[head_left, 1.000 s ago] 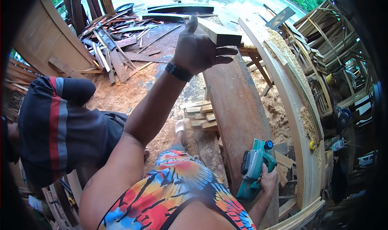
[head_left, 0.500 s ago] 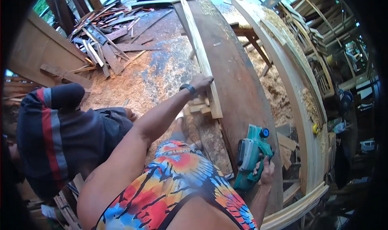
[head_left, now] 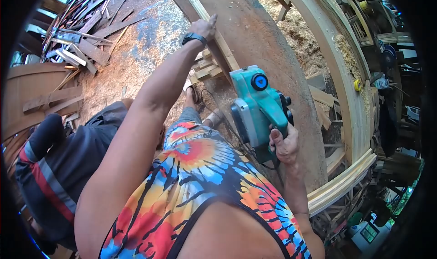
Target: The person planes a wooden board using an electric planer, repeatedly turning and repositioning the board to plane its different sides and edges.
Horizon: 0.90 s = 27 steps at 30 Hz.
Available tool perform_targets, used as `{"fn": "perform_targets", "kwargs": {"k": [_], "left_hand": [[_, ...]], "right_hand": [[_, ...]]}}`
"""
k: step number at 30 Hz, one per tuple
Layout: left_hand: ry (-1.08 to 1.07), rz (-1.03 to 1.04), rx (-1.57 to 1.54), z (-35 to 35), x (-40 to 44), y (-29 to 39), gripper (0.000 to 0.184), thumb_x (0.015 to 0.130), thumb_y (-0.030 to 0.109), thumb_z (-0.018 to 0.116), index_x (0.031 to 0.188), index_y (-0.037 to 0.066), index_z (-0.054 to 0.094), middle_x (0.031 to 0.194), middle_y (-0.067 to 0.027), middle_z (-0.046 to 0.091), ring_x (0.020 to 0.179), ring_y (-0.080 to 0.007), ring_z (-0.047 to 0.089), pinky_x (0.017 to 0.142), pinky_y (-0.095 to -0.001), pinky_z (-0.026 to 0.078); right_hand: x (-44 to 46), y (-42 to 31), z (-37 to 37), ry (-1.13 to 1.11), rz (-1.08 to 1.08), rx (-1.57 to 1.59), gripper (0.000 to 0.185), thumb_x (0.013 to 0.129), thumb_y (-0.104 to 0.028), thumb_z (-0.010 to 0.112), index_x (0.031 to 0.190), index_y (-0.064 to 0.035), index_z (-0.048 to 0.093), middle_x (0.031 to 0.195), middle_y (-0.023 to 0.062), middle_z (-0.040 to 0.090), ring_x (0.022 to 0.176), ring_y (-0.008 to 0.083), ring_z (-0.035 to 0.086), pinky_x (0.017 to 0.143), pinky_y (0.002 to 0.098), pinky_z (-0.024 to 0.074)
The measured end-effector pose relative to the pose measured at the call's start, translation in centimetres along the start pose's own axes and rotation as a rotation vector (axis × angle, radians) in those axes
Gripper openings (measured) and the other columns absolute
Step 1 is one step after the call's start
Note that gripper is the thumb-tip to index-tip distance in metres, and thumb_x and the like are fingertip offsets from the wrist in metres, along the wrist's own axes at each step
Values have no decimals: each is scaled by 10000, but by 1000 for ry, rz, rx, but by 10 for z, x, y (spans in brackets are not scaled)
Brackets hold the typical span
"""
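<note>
A teal power planer (head_left: 259, 109) with a blue-centred round knob is held by its handle in my right hand (head_left: 285, 144), near the end of a long pale wood strip. My left hand (head_left: 203, 28), below a dark wristband, is closed over that wood strip (head_left: 223, 49) further up. The strip lies along the left edge of a wide brown plank (head_left: 273, 63). The planer hides part of the plank, and whether it touches the strip's end is unclear.
Another person (head_left: 59, 168) in a dark shirt bends at the left. Short wood blocks (head_left: 207, 70) lie left of the plank. Long boards (head_left: 337, 72) with a yellow tape measure (head_left: 357, 85) run along the right. Scrap wood (head_left: 82, 54) is piled upper left; a cable trails near my feet.
My right hand has lifted the planer and brought it left and up toward the strip's near end. My left hand, open a second ago, now grips the strip. The view has tilted downward.
</note>
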State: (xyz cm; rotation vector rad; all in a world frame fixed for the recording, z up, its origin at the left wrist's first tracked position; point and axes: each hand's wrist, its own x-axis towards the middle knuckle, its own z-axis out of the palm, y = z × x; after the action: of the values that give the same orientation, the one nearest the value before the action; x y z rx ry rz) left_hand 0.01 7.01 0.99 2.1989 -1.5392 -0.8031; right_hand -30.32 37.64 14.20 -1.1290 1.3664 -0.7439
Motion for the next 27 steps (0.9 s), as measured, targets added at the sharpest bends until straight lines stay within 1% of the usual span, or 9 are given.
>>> {"fn": "perform_targets", "kwargs": {"k": [2,5,6,9,11,17,19,25,27], "left_hand": [[-7,-55,18,-3,19,-5,855,974,707,347,1139,-54,698,1193,-328,649,1181,-462,609,1028,-497,466],[5,-88,-1,-3,50,-13,852,967,715,347,1204,-29,688,1259,-315,628,1233,-439,589,1065,-482,448],[29,-105,-9,-8,55,-12,854,966,718,347,1210,-27,686,1268,-313,625,1237,-435,587,1066,-481,446],[51,-122,-28,-21,72,-12,879,955,742,341,1217,-23,684,1295,-302,616,1256,-421,578,1073,-474,439],[46,-106,-34,-25,90,-20,892,948,754,342,1212,-26,686,1297,-301,616,1257,-418,578,1076,-471,437],[95,-20,-52,-18,122,-42,951,923,804,318,1113,-39,714,1149,-334,662,1158,-477,612,997,-486,484],[106,0,-16,-20,123,-47,986,914,822,315,1079,-63,716,1136,-343,661,1157,-480,610,989,-489,481],[75,4,-64,-29,107,-37,991,914,826,307,1009,-64,732,1071,-341,679,1094,-487,638,958,-502,490],[38,-12,-42,-34,104,-33,973,922,814,298,1071,-49,723,1106,-333,674,1116,-487,627,978,-499,488]], "right_hand": [[14,-2,7,-19,-50,-49,650,844,-620,731,993,-1,600,633,-15,538,489,62,506,440,219,385],[30,-6,14,-45,-121,-224,617,882,-564,733,1078,17,657,731,59,659,638,113,584,589,308,484],[33,-12,17,-58,-93,-226,607,876,-551,745,1047,24,655,742,97,679,686,143,617,647,337,512],[45,-14,25,-51,-166,-300,578,876,-532,754,1022,18,656,748,108,683,684,132,626,637,331,512],[50,-19,32,-47,-146,-281,524,864,-474,788,997,15,656,758,122,697,697,139,659,634,333,520],[65,-23,41,-33,-132,-288,468,852,-403,819,989,14,657,768,139,716,707,156,700,623,335,531],[72,-32,45,-53,-106,-309,459,853,-395,820,985,13,657,767,141,717,701,159,706,617,335,531],[91,-46,54,-64,-109,-335,441,857,-380,818,979,11,655,767,140,720,687,175,713,611,337,530],[98,-49,57,-65,-110,-331,433,858,-373,818,980,10,656,766,140,720,685,180,715,614,338,530]]}}
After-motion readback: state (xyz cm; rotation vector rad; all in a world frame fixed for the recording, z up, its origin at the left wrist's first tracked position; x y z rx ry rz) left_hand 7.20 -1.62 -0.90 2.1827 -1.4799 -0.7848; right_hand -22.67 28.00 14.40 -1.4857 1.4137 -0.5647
